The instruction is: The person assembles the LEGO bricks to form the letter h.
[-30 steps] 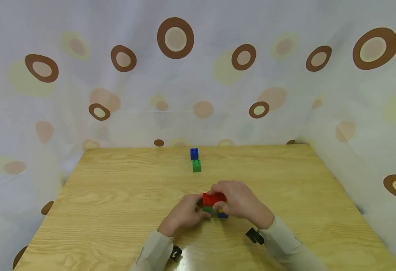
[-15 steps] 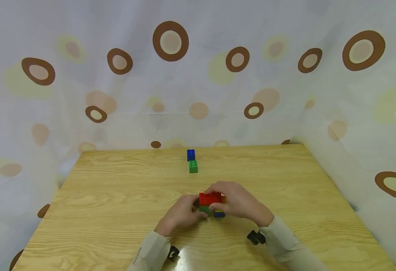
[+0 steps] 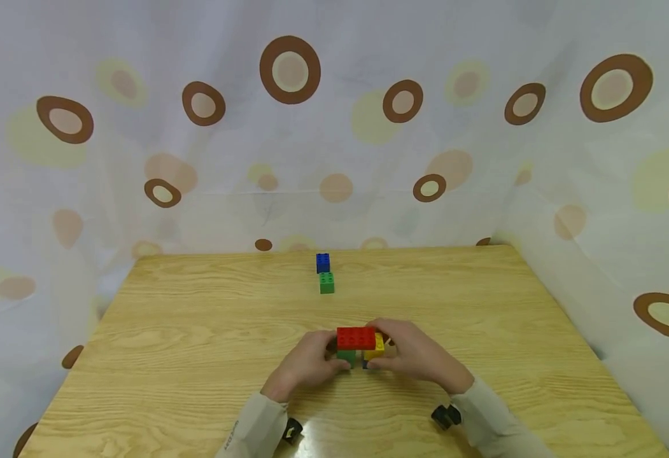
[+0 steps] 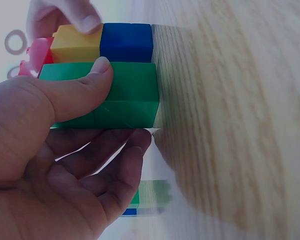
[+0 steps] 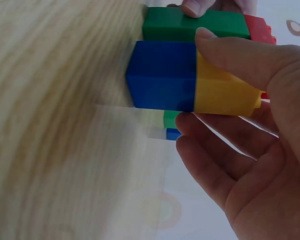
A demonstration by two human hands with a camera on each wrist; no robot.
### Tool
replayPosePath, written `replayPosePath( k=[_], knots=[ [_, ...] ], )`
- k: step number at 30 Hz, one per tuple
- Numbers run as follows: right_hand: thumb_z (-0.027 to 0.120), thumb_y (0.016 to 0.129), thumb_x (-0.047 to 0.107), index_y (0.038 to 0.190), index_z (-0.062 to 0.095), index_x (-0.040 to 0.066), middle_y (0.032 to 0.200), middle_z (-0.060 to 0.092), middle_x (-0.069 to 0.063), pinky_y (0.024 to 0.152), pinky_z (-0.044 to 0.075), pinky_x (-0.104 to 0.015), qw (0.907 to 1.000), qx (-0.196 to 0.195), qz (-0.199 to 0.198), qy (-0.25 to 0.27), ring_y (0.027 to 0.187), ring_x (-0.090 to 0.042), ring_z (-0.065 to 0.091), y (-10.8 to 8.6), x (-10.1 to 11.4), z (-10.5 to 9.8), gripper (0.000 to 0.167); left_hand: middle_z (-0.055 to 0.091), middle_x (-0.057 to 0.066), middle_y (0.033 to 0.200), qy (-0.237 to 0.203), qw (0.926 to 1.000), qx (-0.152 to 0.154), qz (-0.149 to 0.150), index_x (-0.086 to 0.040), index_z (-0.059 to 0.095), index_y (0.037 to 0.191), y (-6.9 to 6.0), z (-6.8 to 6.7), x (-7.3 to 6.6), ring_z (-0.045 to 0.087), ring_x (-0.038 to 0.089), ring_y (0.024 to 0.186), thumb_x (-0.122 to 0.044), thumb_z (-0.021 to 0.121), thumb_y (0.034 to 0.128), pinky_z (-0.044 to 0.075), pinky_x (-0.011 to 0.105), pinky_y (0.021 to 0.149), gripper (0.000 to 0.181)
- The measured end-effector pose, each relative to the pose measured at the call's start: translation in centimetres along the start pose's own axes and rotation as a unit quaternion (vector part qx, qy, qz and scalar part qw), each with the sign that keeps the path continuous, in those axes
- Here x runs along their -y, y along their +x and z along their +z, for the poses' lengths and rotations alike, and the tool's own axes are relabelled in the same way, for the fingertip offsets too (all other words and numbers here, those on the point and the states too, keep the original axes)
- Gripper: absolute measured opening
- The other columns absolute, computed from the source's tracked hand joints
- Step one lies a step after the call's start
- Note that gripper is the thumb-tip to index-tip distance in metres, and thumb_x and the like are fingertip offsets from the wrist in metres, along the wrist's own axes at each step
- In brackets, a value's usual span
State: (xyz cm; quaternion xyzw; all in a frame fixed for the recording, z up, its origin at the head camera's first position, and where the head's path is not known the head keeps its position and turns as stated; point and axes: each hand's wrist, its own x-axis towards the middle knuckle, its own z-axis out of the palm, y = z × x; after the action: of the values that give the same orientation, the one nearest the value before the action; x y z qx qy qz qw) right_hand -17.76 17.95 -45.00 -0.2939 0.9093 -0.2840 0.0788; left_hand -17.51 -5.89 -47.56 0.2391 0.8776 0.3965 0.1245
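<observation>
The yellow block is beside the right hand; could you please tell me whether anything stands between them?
Nothing visible does: the right hand grips the yellow block directly. The red block covers part of its top without coming between them.

I've got a wood-grain table [image 3: 197,305] on my feed, loose green block [image 3: 326,284] toward its far edge, blue block [image 3: 323,263] even nearer that edge, ring-print white fabric [image 3: 311,140] behind the table.
</observation>
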Motion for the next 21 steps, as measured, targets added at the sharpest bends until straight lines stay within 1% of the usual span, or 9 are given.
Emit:
replayPosePath(
  k=[3,5,9,12,17,21],
  knots=[
    [0.083,0.086,0.026,0.12,0.063,0.015,0.11,0.07,0.006,0.081,0.058,-0.034,1.0,0.005,0.004,0.004,0.093,-0.008,0.066,-0.02,-0.43,0.27,0.041,0.073,0.002,0.116,-0.004,1.0,0.001,0.0,-0.01,0.069,0.123,-0.06,-0.12,-0.07,0.068,0.017,0.109,-0.019,0.077,0.0915,0.053,0.038,0.099,0.033],
    [0.083,0.086,0.025,0.117,0.063,0.015,0.107,0.07,0.006,0.079,0.058,-0.032,1.0,0.004,0.003,0.004,0.09,-0.008,0.065,0.03,-0.56,0.34,0.038,0.073,0.002,0.116,-0.004,1.0,0.0,0.0,-0.01,0.069,0.123,-0.06,-0.19,-0.08,0.068,0.017,0.11,-0.019,0.077,0.0917,0.053,0.038,0.1,0.033],
    [0.083,0.086,0.028,0.115,0.064,0.018,0.103,0.068,0.009,0.076,0.054,-0.029,1.0,0.003,0.001,-0.004,0.086,-0.007,0.061,0.19,-0.64,0.32,0.036,0.073,0.001,0.116,-0.004,1.0,0.001,-0.001,-0.01,0.069,0.122,0.0,-0.24,0.01,0.068,0.016,0.109,-0.019,0.077,0.0916,0.053,0.038,0.1,0.033],
    [0.083,0.086,0.029,0.113,0.065,0.019,0.101,0.068,0.011,0.075,0.051,-0.028,1.0,0.002,0.002,-0.008,0.084,-0.007,0.059,0.24,-0.61,0.25,0.034,0.073,0.0,0.115,-0.004,1.0,0.004,-0.002,-0.012,0.069,0.123,0.03,-0.28,0.07,0.068,0.013,0.106,-0.02,0.077,0.0915,0.053,0.037,0.098,0.033],
    [0.082,0.087,0.027,0.113,0.066,0.018,0.101,0.069,0.01,0.078,0.055,-0.031,1.0,-0.004,0.004,-0.001,0.086,-0.006,0.062,0.26,-0.5,0.3,0.033,0.073,-0.004,0.113,-0.01,0.9998,0.014,-0.01,-0.015,0.069,0.124,0.01,-0.37,0.2,0.064,0.006,0.098,-0.023,0.077,0.0917,0.053,0.035,0.095,0.034],
    [0.082,0.087,0.028,0.116,0.066,0.017,0.106,0.072,0.007,0.083,0.058,-0.034,0.9999,-0.005,0.007,0.014,0.091,-0.007,0.067,0.38,-0.58,0.37,0.035,0.071,-0.006,0.11,-0.013,0.9995,0.019,-0.023,-0.016,0.068,0.125,-0.02,-0.52,0.28,0.061,0.007,0.091,-0.025,0.077,0.0919,0.052,0.033,0.092,0.035]
  ],
)
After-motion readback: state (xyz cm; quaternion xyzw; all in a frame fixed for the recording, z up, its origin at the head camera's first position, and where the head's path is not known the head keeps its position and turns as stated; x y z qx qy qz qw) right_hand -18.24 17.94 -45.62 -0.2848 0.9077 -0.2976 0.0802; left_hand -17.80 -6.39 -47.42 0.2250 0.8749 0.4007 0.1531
